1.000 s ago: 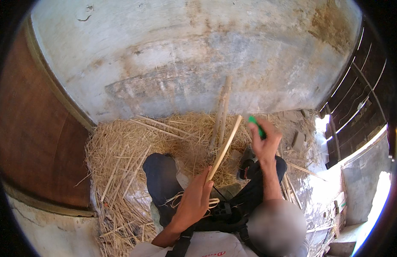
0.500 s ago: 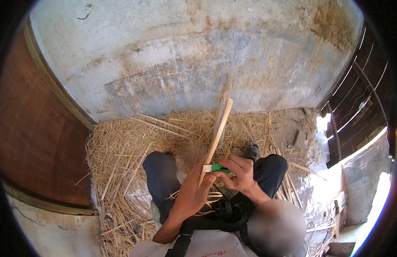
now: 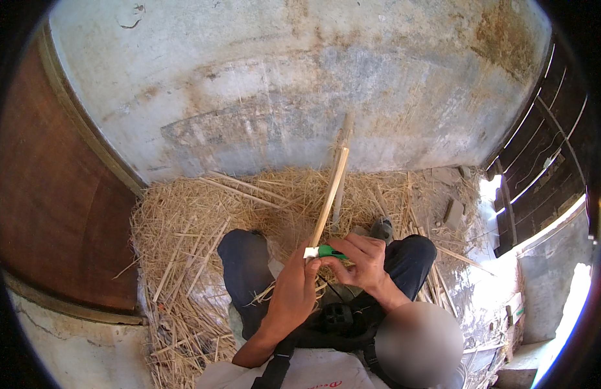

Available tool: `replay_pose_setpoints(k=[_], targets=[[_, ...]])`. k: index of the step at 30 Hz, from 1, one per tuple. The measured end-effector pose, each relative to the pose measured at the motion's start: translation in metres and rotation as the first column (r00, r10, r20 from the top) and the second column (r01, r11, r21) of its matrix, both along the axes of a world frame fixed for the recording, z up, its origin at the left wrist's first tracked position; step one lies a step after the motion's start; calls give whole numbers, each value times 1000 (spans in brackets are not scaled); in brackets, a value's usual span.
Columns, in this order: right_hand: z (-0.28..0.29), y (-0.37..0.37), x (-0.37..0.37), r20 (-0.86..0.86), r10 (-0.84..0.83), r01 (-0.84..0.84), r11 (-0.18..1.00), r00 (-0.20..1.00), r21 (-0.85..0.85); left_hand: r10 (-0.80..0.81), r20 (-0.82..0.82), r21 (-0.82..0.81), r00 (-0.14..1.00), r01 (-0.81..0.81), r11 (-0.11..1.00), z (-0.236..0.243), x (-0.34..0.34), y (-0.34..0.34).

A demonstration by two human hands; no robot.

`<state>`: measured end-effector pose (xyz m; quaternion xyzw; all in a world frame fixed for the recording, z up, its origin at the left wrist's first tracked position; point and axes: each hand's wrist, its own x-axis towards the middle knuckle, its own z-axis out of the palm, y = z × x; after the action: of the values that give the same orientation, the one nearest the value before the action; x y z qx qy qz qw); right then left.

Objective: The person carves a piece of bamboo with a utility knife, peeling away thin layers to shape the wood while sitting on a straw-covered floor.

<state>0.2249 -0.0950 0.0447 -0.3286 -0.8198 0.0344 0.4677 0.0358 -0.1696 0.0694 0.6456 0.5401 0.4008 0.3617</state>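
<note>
I sit with bent knees, and my left hand [image 3: 291, 292] is closed round the lower end of a pale split wood strip [image 3: 331, 194], which points up toward the wall. My right hand [image 3: 362, 262] grips a green-handled cutting tool [image 3: 333, 251] with a light, bright end lying against the strip beside my left fingers. Thin curled shavings [image 3: 265, 293] are between my knees, partly behind my left wrist. A weathered upright stick [image 3: 344, 129] stands behind the strip.
Straw [image 3: 177, 214] and loose sticks [image 3: 242, 189] cover much of the floor. A stained wall [image 3: 281, 78] is ahead, a brown wooden panel [image 3: 67, 188] at left, dark boards [image 3: 534, 162] at right. A small block [image 3: 453, 214] lies near my right foot [image 3: 381, 227].
My right hand has come down and left, bringing the green tool onto the strip at my left hand. The strip's top has shifted up and left.
</note>
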Motion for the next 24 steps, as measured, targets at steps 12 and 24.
replay_pose_setpoints(k=[12,24], targets=[[13,55,36,-170,-266,261,964,949,-49,-60,-16,-109,998,58,992,-5,3,-13],[12,69,39,-237,-227,221,974,945,-53,-97,31,-145,995,100,984,-9,-6,-9]])
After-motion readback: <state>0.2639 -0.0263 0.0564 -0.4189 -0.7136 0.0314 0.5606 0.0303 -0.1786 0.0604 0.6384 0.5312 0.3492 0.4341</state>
